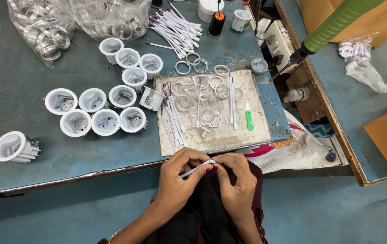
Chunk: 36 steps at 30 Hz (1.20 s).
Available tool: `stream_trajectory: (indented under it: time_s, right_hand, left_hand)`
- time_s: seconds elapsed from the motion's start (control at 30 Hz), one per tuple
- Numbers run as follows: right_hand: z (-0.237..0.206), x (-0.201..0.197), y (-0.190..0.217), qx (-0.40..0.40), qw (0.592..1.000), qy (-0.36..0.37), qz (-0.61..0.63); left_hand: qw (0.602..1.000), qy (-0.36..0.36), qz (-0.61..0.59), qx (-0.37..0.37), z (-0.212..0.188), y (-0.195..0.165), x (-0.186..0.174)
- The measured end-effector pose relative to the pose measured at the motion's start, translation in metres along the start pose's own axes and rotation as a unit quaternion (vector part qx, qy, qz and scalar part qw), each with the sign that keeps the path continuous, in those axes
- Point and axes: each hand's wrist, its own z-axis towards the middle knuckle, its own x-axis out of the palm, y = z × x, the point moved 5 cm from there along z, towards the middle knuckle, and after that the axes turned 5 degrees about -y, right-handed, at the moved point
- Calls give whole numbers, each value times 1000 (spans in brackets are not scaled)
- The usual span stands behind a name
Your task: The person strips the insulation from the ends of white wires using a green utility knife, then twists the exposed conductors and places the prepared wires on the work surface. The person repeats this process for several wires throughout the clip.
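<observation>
Both the left hand (180, 174) and right hand (236, 176) pinch one white wire lead (198, 168) at the counter's (31, 167) near edge; many leads (175, 118) lie unworked.

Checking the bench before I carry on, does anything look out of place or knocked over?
One white ribbed plastic lamp housing lies tipped on its side at the left, apart from the upright white housings. Another white housing leans against the worn white work board. Nothing looks spilled.
</observation>
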Motion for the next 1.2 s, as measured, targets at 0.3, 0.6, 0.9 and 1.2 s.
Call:
stream_trajectory:
  time_s: [0.3, 0.6, 0.9, 1.2]
  right_hand:
    - [-17, 2, -41, 253, 923, 134, 256]
    - [-24, 22, -73, 365, 682, 265, 576]
    - [-6, 7, -57, 231, 928, 152, 250]
    - [-13, 22, -69, 316, 898, 104, 288]
  left_hand:
    - [997, 46, 22, 57, 5, -8, -10]
    - [975, 149, -137, -94, 11, 21, 0]
    - [994, 46, 67, -69, 13, 12, -9]
    - [992, 63, 106, -43, 19, 0, -7]
